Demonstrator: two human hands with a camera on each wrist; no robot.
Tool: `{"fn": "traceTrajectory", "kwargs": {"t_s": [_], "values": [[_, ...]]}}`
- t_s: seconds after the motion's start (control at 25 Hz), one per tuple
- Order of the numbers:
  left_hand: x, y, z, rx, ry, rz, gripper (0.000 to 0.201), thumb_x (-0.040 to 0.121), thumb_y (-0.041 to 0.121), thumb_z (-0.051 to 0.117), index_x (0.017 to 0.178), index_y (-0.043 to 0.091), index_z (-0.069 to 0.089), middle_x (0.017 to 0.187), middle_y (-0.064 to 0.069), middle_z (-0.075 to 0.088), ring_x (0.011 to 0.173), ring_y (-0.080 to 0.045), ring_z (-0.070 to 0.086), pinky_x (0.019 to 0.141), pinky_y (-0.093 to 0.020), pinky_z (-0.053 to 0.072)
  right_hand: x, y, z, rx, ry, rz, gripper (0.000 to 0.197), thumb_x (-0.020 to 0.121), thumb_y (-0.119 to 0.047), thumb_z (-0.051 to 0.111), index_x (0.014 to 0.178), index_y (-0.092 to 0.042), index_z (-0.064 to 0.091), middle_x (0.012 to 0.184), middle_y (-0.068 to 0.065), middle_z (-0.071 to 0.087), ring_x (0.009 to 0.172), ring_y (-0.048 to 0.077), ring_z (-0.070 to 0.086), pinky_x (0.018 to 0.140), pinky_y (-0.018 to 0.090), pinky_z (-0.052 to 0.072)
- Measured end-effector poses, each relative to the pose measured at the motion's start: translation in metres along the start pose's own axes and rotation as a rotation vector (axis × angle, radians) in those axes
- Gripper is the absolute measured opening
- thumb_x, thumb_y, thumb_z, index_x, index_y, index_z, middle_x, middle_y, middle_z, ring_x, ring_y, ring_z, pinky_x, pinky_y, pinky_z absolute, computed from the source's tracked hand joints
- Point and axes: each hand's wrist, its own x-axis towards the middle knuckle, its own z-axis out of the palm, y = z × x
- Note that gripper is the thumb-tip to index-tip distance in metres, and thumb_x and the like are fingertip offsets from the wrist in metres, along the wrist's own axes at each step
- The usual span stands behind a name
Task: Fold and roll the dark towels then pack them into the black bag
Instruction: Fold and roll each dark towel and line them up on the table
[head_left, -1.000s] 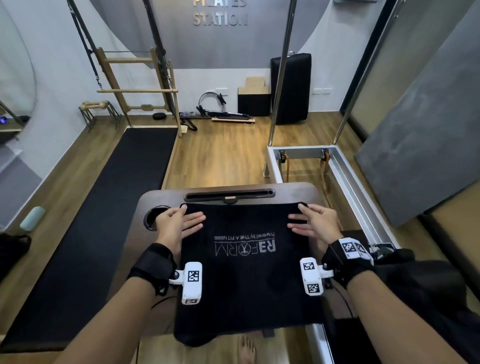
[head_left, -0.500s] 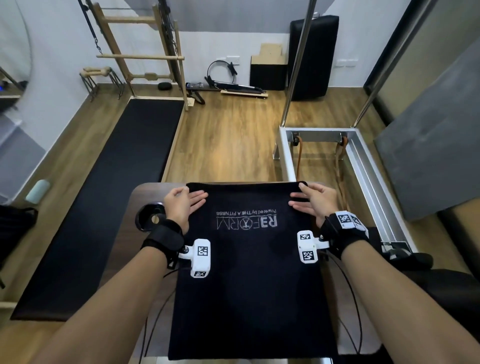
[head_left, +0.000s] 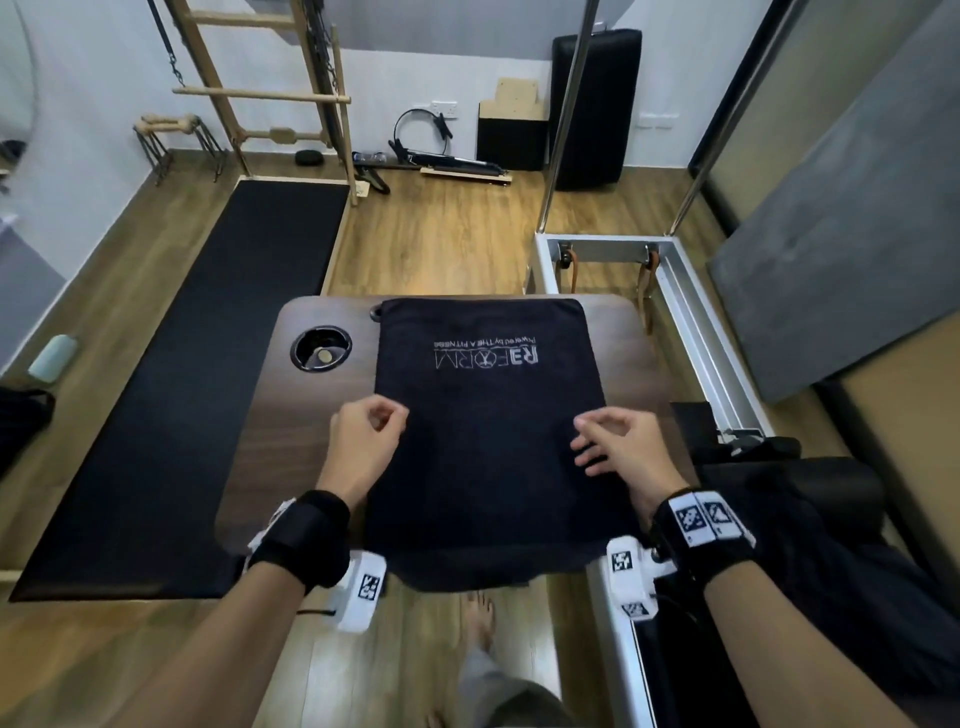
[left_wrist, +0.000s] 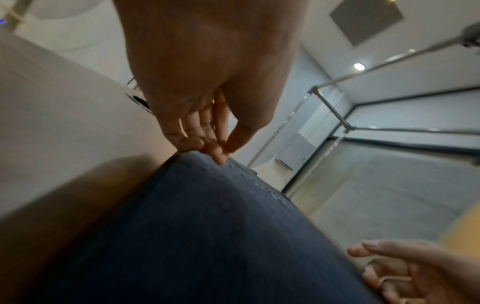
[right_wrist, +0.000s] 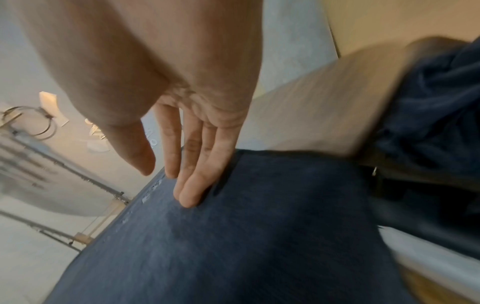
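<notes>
Head view: in a studio with a wooden floor, a dark towel (head_left: 488, 415) is being kept flat on the brown table (head_left: 311, 415), logo end far and near end drooping over the edge, presumably for folding. The left hand (head_left: 363, 441) and right hand (head_left: 618, 447) are being held at its side edges. The black bag cannot be identified.

Left wrist view: the left fingers (left_wrist: 207, 148) are being curled, apparently pinching the towel's edge.

Right wrist view: the right fingers (right_wrist: 192, 185) are being laid nearly straight on the cloth, gripping nothing.
</notes>
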Motion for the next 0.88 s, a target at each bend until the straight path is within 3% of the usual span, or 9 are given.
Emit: {"fn": "traceTrajectory", "kwargs": {"t_s": [0.12, 0.2, 0.32, 0.44, 0.56, 0.64, 0.72, 0.88], "values": [[-0.055, -0.004, -0.011, 0.222, -0.092, 0.047, 0.021, 0.091, 0.024, 0.077, 0.072, 0.028, 0.069, 0.069, 0.008, 0.068, 0.065, -0.002, 0.061, 0.065, -0.031, 0.05, -0.048, 0.031, -0.014, -0.271, 0.029, -0.057, 0.005, 0.091, -0.014, 0.078, 0.087, -0.013, 0.074, 0.064, 0.013, 0.072, 0.043, 0.02, 0.058, 0.039, 0.024, 0.042], [-0.082, -0.003, -0.017, 0.342, -0.106, 0.034, 0.021, 0.089, 0.042, 0.077, 0.079, 0.03, 0.063, 0.075, 0.008, 0.062, 0.071, -0.008, 0.06, 0.066, -0.037, 0.051, -0.067, 0.045, -0.022, -0.408, 0.076, -0.089, 0.01, 0.087, -0.015, 0.083, 0.087, -0.019, 0.073, 0.057, 0.008, 0.069, 0.039, 0.012, 0.056, 0.04, 0.022, 0.042], [-0.108, -0.005, -0.023, 0.512, -0.101, 0.039, 0.028, 0.09, 0.056, 0.072, 0.089, 0.032, 0.058, 0.085, 0.013, 0.055, 0.083, -0.015, 0.059, 0.072, -0.038, 0.05, -0.08, 0.055, -0.027, -0.511, 0.142, -0.1, 0.02, 0.083, -0.019, 0.086, 0.087, -0.024, 0.067, 0.056, 0.007, 0.066, 0.051, 0.016, 0.063, 0.055, 0.027, 0.049], [-0.11, -0.006, -0.022, 0.541, -0.109, 0.068, 0.017, 0.098, 0.045, 0.068, 0.093, 0.03, 0.062, 0.087, 0.013, 0.054, 0.095, -0.019, 0.063, 0.074, -0.037, 0.046, -0.078, 0.06, -0.023, -0.55, 0.178, -0.091, 0.02, 0.085, -0.018, 0.084, 0.079, -0.025, 0.067, 0.058, 0.005, 0.066, 0.065, 0.021, 0.068, 0.065, 0.029, 0.05], [-0.099, -0.002, -0.018, 0.531, -0.122, 0.082, 0.015, 0.101, 0.042, 0.064, 0.092, 0.03, 0.061, 0.086, 0.013, 0.055, 0.097, -0.021, 0.065, 0.072, -0.035, 0.04, -0.069, 0.049, -0.018, -0.552, 0.169, -0.063, 0.02, 0.09, -0.018, 0.079, 0.074, -0.023, 0.068, 0.056, -0.001, 0.067, 0.058, 0.014, 0.066, 0.058, 0.025, 0.045], [-0.08, 0.008, -0.016, 0.496, -0.083, 0.095, 0.018, 0.101, 0.046, 0.061, 0.093, 0.03, 0.059, 0.081, 0.011, 0.06, 0.093, -0.025, 0.067, 0.07, -0.037, 0.041, -0.055, 0.028, -0.011, -0.51, 0.158, -0.108, 0.017, 0.094, -0.018, 0.075, 0.078, -0.019, 0.067, 0.055, 0.001, 0.068, 0.047, 0.008, 0.061, 0.053, 0.024, 0.044], [-0.05, 0.025, -0.012, 0.46, -0.023, 0.115, 0.019, 0.101, 0.048, 0.06, 0.094, 0.03, 0.057, 0.077, 0.009, 0.066, 0.09, -0.027, 0.068, 0.069, -0.037, 0.043, -0.03, -0.002, 0.0, -0.413, 0.134, -0.177, 0.015, 0.097, -0.015, 0.07, 0.083, -0.013, 0.065, 0.057, 0.003, 0.07, 0.038, 0.012, 0.055, 0.044, 0.024, 0.044], [0.027, 0.068, 0.007, 0.377, 0.038, 0.145, 0.017, 0.101, 0.046, 0.06, 0.092, 0.032, 0.057, 0.068, 0.014, 0.069, 0.085, -0.019, 0.067, 0.071, -0.037, 0.045, 0.042, -0.068, 0.031, -0.313, 0.078, -0.239, 0.012, 0.1, -0.012, 0.065, 0.089, -0.008, 0.061, 0.062, 0.007, 0.073, 0.037, 0.02, 0.058, 0.038, 0.023, 0.042]]}}
